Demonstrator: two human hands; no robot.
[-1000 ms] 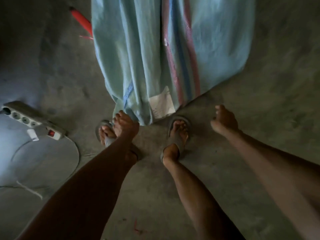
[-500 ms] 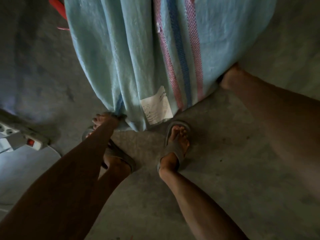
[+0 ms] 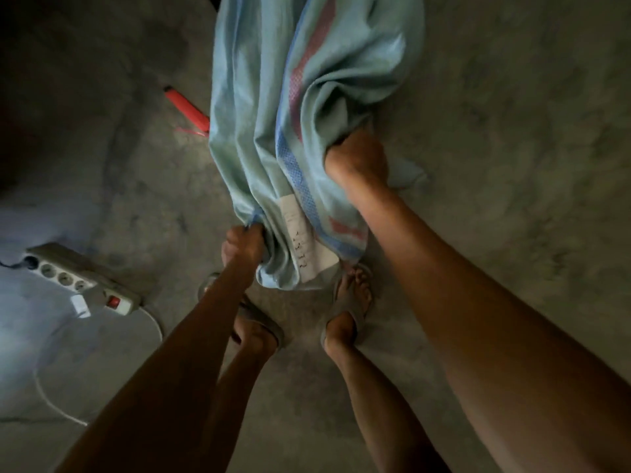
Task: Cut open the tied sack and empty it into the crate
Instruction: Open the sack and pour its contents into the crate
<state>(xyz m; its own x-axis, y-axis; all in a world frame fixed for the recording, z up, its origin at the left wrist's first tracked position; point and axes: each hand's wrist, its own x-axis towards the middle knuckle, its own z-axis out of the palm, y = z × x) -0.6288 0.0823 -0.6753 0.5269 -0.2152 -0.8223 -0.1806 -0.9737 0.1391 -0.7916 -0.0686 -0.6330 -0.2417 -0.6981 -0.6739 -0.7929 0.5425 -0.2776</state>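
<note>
A pale blue woven sack [image 3: 252, 131] with pink and blue stripes stretches away from me over the concrete floor, its near end bunched up at my feet. A white paper label [image 3: 304, 247] is stuck near that end. My left hand [image 3: 242, 247] grips the sack's near left corner. My right hand [image 3: 358, 158] is clenched on a fold of the sack's right side, higher up. A red-handled cutter [image 3: 187, 107] lies on the floor just left of the sack. No crate is in view.
A white power strip [image 3: 82, 279] with a red switch and white cable lies on the floor at the left. My sandalled feet [image 3: 351, 302] stand right below the sack's end. Bare concrete floor [image 3: 512, 131] spreads to the right.
Both hands have closed on the sack; the right moved in from the floor onto its side. The sack is now narrower and creased, pulled up at the near end.
</note>
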